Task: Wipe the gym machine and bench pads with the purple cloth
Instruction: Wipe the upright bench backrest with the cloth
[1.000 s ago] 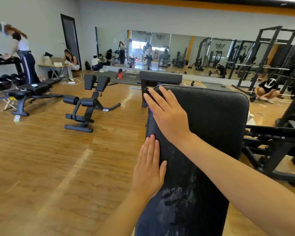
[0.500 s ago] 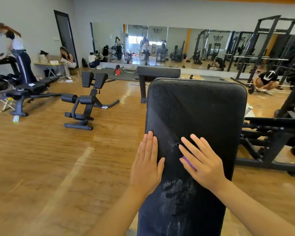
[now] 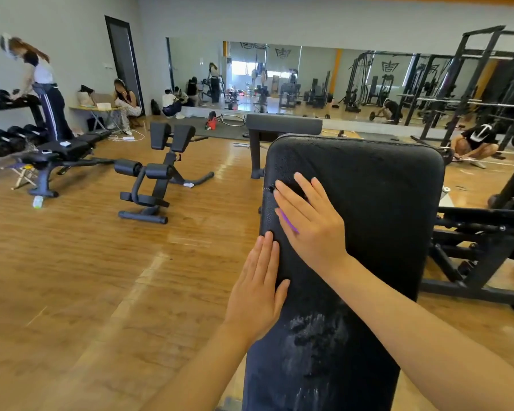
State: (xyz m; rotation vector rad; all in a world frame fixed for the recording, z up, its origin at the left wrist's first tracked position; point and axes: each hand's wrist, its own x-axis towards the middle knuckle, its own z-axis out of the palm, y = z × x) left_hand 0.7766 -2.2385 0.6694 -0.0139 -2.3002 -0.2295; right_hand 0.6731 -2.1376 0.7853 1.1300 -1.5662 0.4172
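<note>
Fingers (image 3: 301,188) of the right hand (image 3: 312,223) press flat on the purple cloth (image 3: 289,222) against the bench pad (image 3: 383,209), while the left hand (image 3: 257,287) rests flat, fingers straight, on its edge.

you're in a gym — a wall mirror (image 3: 279,78), dumbbell rack (image 3: 9,137), weight benches (image 3: 66,152) and a squat rack (image 3: 472,84) on wood flooring (image 3: 86,262).

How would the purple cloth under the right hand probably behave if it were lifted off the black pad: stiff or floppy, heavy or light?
Probably floppy: the purple cloth lies flat beneath the right hand, only a thin strip showing. Likely light, since it hides almost fully under one palm. It may slide easily, as the black pad looks smooth, though that is hard to judge.
</note>
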